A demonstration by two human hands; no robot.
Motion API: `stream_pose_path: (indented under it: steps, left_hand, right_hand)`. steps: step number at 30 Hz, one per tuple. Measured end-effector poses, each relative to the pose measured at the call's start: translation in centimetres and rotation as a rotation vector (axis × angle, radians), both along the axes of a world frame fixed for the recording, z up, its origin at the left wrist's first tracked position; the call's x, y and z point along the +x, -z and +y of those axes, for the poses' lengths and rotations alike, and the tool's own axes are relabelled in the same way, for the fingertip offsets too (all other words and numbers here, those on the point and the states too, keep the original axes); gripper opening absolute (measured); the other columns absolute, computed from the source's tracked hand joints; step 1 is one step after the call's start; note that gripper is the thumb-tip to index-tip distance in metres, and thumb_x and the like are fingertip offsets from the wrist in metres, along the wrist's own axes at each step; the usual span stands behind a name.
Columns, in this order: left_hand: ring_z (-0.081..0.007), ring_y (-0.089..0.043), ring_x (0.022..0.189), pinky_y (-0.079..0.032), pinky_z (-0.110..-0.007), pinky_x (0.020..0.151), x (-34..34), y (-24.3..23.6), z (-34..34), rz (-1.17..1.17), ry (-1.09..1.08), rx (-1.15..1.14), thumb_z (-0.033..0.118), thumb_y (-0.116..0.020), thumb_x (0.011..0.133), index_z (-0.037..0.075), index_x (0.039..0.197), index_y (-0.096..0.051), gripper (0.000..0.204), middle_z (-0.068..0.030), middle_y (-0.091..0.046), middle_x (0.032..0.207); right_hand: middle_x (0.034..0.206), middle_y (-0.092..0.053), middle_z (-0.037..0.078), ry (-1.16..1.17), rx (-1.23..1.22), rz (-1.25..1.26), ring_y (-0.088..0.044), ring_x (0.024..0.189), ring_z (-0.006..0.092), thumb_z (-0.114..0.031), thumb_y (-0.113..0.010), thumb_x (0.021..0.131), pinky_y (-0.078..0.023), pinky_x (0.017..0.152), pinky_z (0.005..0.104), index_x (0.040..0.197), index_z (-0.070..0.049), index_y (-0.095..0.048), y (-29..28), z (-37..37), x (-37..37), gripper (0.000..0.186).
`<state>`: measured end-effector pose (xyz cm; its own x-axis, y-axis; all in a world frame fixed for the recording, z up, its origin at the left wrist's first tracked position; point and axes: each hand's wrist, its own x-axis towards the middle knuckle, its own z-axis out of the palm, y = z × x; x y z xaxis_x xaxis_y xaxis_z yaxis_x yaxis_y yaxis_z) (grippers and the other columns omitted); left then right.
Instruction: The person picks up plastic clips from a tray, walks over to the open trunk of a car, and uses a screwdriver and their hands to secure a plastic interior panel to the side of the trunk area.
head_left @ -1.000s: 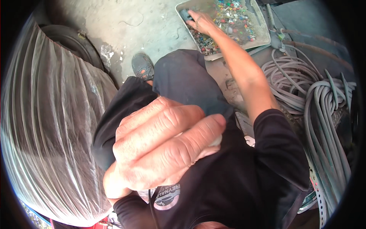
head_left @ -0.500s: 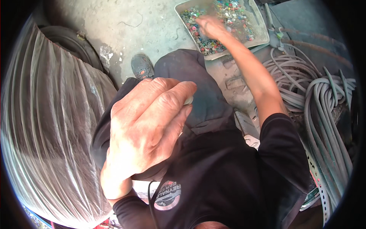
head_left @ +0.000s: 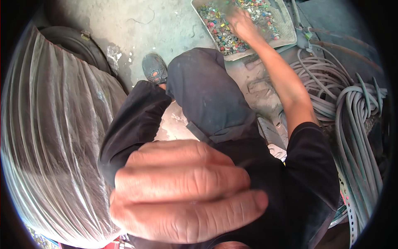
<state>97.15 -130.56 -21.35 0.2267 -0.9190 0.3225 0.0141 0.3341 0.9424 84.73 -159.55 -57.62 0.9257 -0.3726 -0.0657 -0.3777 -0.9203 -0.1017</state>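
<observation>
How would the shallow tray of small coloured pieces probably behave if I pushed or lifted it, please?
The tray would probably slide rather than tip, being wide and low. The small coloured pieces would likely shift, and might spill if it tilted, since they lie loose. It may not be light, as they cover much of its visible bottom.

Coiled grey hose (head_left: 351,124) is lying near the floor's (head_left: 124,20) right edge; a pleated sheet (head_left: 58,145) is bulging along its left, beside a black tyre (head_left: 92,50).
</observation>
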Motion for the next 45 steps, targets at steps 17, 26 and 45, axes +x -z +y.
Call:
stream_pose_path:
  steps: [17,26,45]
  left_hand:
    - [-0.0265,-0.068,0.070,-0.055,-0.033,0.065,0.4,1.3,1.4,-0.154,-0.102,0.319,0.008,-0.083,0.072,-0.009,0.095,-0.068,0.032,-0.0197,-0.068,0.078]
    - [-0.0266,-0.069,0.075,-0.055,-0.033,0.069,0.4,1.3,0.5,-0.251,-0.075,0.396,0.005,-0.079,0.074,-0.009,0.094,-0.068,0.027,-0.0202,-0.069,0.083]
    - [-0.0314,-0.068,0.085,-0.054,-0.036,0.072,-0.3,1.3,-0.3,-0.476,0.190,0.620,0.001,-0.073,0.078,-0.003,0.101,-0.068,0.025,-0.0169,-0.068,0.093]
  right_hand:
    - [0.112,-0.066,0.018,0.141,0.151,0.038,-0.065,0.101,0.0382,-0.013,-0.054,0.091,-0.053,0.089,0.0470,0.115,-0.014,-0.070,3.4,-0.4,3.3,0.029]
    - [0.118,-0.064,0.011,-0.021,0.193,0.119,-0.058,0.116,0.0292,-0.009,-0.059,0.087,-0.043,0.100,0.0436,0.114,-0.016,-0.071,2.8,1.6,2.0,0.030]
    - [0.092,-0.071,0.018,0.023,0.456,0.314,-0.068,0.082,0.0352,-0.008,-0.064,0.073,-0.053,0.073,0.0447,0.094,-0.006,-0.072,1.1,0.9,-1.4,0.022]
